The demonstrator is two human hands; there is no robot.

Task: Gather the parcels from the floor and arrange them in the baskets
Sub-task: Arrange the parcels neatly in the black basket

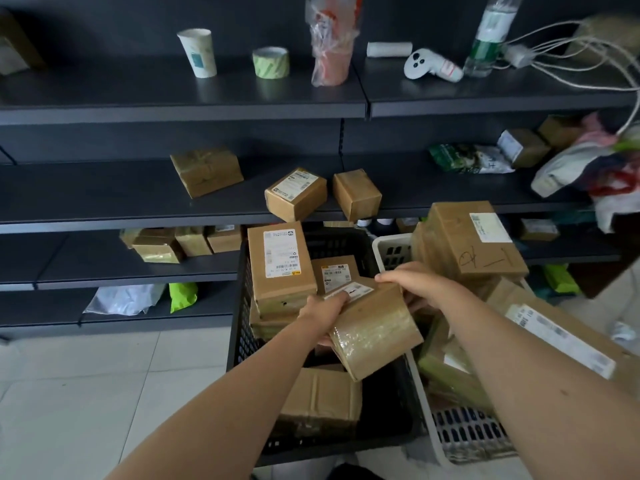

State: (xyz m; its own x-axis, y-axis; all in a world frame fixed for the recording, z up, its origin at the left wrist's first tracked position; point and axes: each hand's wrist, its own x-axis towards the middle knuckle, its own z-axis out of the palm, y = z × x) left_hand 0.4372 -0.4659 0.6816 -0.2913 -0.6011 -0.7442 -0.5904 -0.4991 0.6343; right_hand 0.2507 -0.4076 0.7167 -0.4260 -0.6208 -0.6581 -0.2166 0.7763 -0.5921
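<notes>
Both hands [325, 311] grip a taped parcel [375, 332] above the black basket [242, 327].

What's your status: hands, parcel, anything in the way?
Left hand, right hand both gripping taped parcel over black basket. Labelled box standing inside, right beside it. White basket alongside, piled high.

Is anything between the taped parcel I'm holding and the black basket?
No lid or cover. The tape-wrapped brown cardboard parcel hangs over the black plastic basket; a flat brown cardboard box already lies partly beneath it.
</notes>
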